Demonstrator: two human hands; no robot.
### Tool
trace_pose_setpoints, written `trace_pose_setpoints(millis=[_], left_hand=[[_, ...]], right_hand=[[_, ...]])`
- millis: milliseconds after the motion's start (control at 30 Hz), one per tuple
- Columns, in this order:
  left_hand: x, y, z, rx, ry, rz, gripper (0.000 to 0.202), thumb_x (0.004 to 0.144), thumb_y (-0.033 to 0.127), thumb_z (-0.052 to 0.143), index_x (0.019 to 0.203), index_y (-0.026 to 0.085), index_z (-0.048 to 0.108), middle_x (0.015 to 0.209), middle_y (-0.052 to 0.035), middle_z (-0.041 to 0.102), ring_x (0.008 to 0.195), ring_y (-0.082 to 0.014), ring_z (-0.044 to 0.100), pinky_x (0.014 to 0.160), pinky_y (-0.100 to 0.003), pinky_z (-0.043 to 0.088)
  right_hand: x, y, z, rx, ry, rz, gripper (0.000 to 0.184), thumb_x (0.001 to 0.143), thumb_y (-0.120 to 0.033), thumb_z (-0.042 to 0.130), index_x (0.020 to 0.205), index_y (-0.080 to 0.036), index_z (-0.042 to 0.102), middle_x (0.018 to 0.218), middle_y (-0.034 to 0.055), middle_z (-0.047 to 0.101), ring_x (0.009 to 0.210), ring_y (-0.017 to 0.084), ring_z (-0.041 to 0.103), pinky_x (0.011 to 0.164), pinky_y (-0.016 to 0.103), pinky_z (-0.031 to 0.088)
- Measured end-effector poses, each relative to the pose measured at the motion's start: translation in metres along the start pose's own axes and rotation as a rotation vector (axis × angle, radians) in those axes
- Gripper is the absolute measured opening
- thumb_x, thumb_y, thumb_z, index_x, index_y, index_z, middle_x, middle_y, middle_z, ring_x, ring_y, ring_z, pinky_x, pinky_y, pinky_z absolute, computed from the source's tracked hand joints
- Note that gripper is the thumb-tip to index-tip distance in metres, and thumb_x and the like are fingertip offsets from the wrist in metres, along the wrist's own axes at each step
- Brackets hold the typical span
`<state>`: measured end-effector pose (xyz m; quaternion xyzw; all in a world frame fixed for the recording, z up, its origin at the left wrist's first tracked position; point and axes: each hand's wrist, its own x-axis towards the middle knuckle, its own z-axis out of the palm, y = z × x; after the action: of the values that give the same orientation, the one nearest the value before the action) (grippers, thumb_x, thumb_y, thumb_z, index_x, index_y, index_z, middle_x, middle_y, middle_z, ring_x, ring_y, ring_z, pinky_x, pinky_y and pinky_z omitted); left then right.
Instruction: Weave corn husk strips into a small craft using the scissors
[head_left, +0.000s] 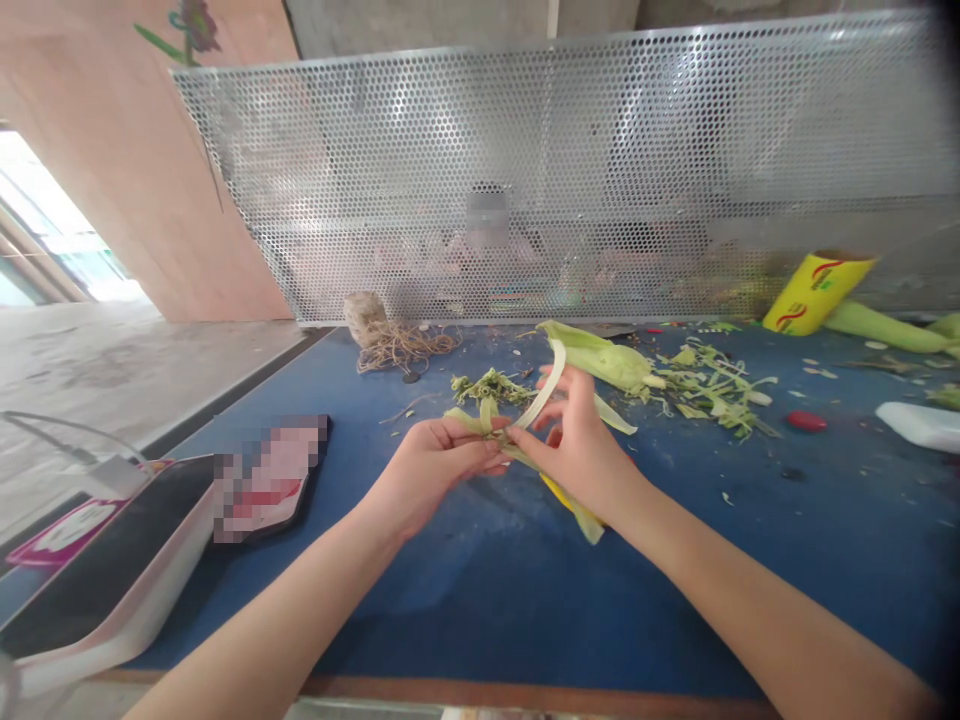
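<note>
Low over the blue tabletop [480, 590], both hands meet around pale green strips that look like corn husk or flat leaf. My left hand [431, 465] is closed, its thumb and fingers pinching the strips where they cross. Thumb and fingertips of my right hand [581, 445] also close on a strip [544, 385], which curves up past the fingers. More strip ends [587, 522] hang below the right hand, beside a yellow piece partly covered by it. Just beyond lie a pale green husk-like bundle [607, 360] and a small heap of curled green scraps [491, 386].
Shredded green scraps [720, 385] spread at the right, near a red oval object [807, 421] and a white object [919, 425]. A yellow roll [817, 292] leans by the perforated metal screen [555, 170]. Twine [409, 345], a phone [281, 475] and a black-topped device [112, 555] are left.
</note>
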<state>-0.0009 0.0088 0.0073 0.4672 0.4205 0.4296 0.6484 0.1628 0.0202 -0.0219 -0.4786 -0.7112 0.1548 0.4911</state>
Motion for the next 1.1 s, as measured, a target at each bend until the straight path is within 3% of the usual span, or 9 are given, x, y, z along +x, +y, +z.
trace_pose_setpoints(millis=[67, 133, 200, 267, 333, 500, 667, 867, 1100], left_hand=[[0.001, 0.001, -0.002, -0.017, -0.006, -0.034, 0.024, 0.060, 0.014, 0.071, 0.083, 0.010, 0.070, 0.075, -0.0079, 0.071, 0.070, -0.0160, 0.066, 0.072, -0.026, 0.052], [0.001, 0.002, -0.005, -0.041, -0.031, -0.060, 0.022, 0.060, 0.013, 0.071, 0.083, 0.010, 0.070, 0.078, -0.0091, 0.071, 0.072, -0.0170, 0.066, 0.074, -0.027, 0.052], [0.002, 0.003, -0.008, -0.065, -0.059, -0.074, 0.019, 0.062, 0.011, 0.069, 0.081, 0.010, 0.070, 0.078, -0.0091, 0.071, 0.071, -0.0162, 0.066, 0.075, -0.026, 0.051], [0.003, 0.004, -0.010, -0.083, -0.062, -0.078, 0.020, 0.062, 0.009, 0.068, 0.082, 0.010, 0.070, 0.075, -0.0081, 0.071, 0.068, -0.0149, 0.067, 0.075, -0.025, 0.051], [0.003, 0.005, -0.011, -0.071, -0.052, -0.091, 0.024, 0.061, 0.009, 0.068, 0.085, 0.011, 0.070, 0.074, -0.0080, 0.071, 0.066, -0.0149, 0.067, 0.074, -0.025, 0.051], [0.002, 0.005, -0.009, 0.077, -0.098, -0.092, 0.027, 0.059, 0.017, 0.072, 0.085, 0.010, 0.070, 0.076, -0.0103, 0.071, 0.075, -0.0208, 0.067, 0.075, -0.030, 0.051], [-0.002, 0.001, -0.005, 0.203, -0.251, -0.082, 0.017, 0.064, 0.017, 0.067, 0.079, 0.013, 0.071, 0.077, -0.0084, 0.071, 0.080, -0.0234, 0.066, 0.073, -0.031, 0.051], [-0.002, -0.002, -0.004, 0.318, -0.417, -0.117, 0.011, 0.065, 0.015, 0.065, 0.073, 0.011, 0.071, 0.072, -0.0058, 0.071, 0.069, -0.0184, 0.066, 0.070, -0.029, 0.051], [-0.001, -0.001, -0.007, 0.235, -0.421, -0.135, 0.011, 0.068, 0.015, 0.063, 0.077, 0.011, 0.070, 0.076, -0.0060, 0.071, 0.079, -0.0205, 0.066, 0.075, -0.032, 0.051]], right_hand=[[0.004, 0.001, -0.009, -0.178, 0.040, -0.246, 0.064, 0.071, -0.025, 0.061, 0.124, -0.021, 0.025, 0.124, 0.0160, 0.032, 0.090, 0.020, 0.052, 0.073, 0.037, 0.047], [0.008, 0.000, -0.020, -0.397, -0.013, -0.475, 0.057, 0.073, -0.020, 0.060, 0.123, -0.028, 0.034, 0.126, 0.0129, 0.029, 0.103, 0.024, 0.045, 0.087, 0.044, 0.038], [0.010, 0.000, -0.029, -0.557, -0.014, -0.712, 0.048, 0.076, -0.018, 0.057, 0.117, -0.039, 0.042, 0.127, 0.0066, 0.031, 0.109, 0.026, 0.039, 0.091, 0.048, 0.029], [0.010, -0.001, -0.034, -0.614, -0.012, -0.839, 0.035, 0.077, -0.027, 0.058, 0.108, -0.042, 0.051, 0.127, 0.0016, 0.035, 0.112, 0.027, 0.035, 0.088, 0.047, 0.028], [0.010, -0.002, -0.036, -0.622, -0.087, -0.876, 0.022, 0.078, -0.035, 0.056, 0.100, -0.041, 0.057, 0.127, -0.0025, 0.040, 0.111, 0.027, 0.035, 0.086, 0.045, 0.028], [0.013, -0.007, -0.042, -0.551, -0.133, -0.770, 0.015, 0.079, -0.034, 0.055, 0.087, -0.041, 0.066, 0.124, -0.0059, 0.048, 0.109, 0.027, 0.035, 0.087, 0.047, 0.024], [0.016, -0.010, -0.042, -0.452, -0.200, -0.640, 0.018, 0.078, -0.037, 0.056, 0.065, -0.029, 0.066, 0.121, -0.0020, 0.051, 0.113, 0.029, 0.034, 0.089, 0.050, 0.021], [0.014, -0.006, -0.032, -0.150, -0.516, -0.501, 0.007, 0.080, -0.028, 0.052, 0.080, -0.022, 0.056, 0.106, 0.0026, 0.060, 0.098, 0.018, 0.053, 0.087, 0.037, 0.033], [0.012, -0.009, -0.031, -0.038, -0.493, -0.218, 0.011, 0.079, -0.030, 0.052, 0.080, -0.020, 0.053, 0.080, 0.0011, 0.059, 0.073, 0.013, 0.055, 0.066, 0.025, 0.043]])
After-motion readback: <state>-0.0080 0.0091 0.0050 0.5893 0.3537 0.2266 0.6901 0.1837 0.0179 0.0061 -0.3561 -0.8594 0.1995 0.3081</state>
